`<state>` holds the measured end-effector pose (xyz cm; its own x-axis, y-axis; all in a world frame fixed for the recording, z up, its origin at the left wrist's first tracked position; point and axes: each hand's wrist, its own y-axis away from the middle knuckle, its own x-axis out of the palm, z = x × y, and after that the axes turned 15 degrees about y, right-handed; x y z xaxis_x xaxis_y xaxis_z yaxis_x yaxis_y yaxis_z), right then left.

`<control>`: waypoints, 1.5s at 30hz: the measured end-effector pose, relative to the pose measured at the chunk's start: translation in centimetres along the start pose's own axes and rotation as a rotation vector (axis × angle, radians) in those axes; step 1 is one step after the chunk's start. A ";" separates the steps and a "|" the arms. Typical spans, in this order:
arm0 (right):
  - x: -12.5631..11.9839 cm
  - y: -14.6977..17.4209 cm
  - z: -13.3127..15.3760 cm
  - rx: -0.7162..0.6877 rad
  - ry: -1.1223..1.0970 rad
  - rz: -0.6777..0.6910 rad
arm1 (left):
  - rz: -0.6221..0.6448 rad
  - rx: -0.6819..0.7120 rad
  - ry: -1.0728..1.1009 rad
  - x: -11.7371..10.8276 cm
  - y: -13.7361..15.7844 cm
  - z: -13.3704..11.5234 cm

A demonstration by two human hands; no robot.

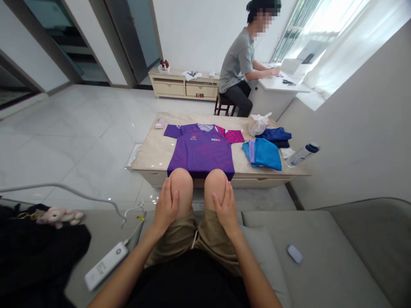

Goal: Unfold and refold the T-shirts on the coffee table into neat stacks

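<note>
My left hand point(166, 206) rests on my left knee with its fingers stretched out, holding nothing. On the other knee lies my right hand point(226, 209), also open, thumb apart from the fingers. Just beyond my knees, a purple short-sleeved jersey point(204, 149) is spread flat on the low table point(150, 149), its collar toward the far side. One sleeve has a pink zigzag pattern, and the hem hangs over the near edge. Right of the jersey sits a folded blue garment point(268, 154) with a lilac strip.
Behind the blue garment lie dark blue folded clothes point(274, 134) and a plastic bag point(258, 124). A water bottle point(302, 155) stands at the table's right end. Beside me on the sofa is a white power bank point(105, 266). Another person point(239, 55) sits at a desk.
</note>
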<state>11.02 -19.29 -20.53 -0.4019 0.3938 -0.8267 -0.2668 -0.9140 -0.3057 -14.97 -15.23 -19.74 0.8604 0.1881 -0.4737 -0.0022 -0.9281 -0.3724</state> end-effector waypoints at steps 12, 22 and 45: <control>0.2 0.0 -2.1 0.082 -0.129 -0.029 | -0.040 -0.049 0.153 -1.9 -1.3 2.5; 0.1 0.8 -1.8 0.146 -0.099 -0.055 | -0.074 -0.316 0.360 -1.4 -0.8 2.2; 15.6 -23.0 -12.0 -0.102 0.258 0.236 | 0.304 -0.006 -0.151 10.6 -24.1 19.1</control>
<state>21.43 6.69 -32.10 -0.2046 0.1451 -0.9680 -0.0992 -0.9869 -0.1269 -15.52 15.31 -31.01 0.7357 -0.0525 -0.6753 -0.2434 -0.9509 -0.1913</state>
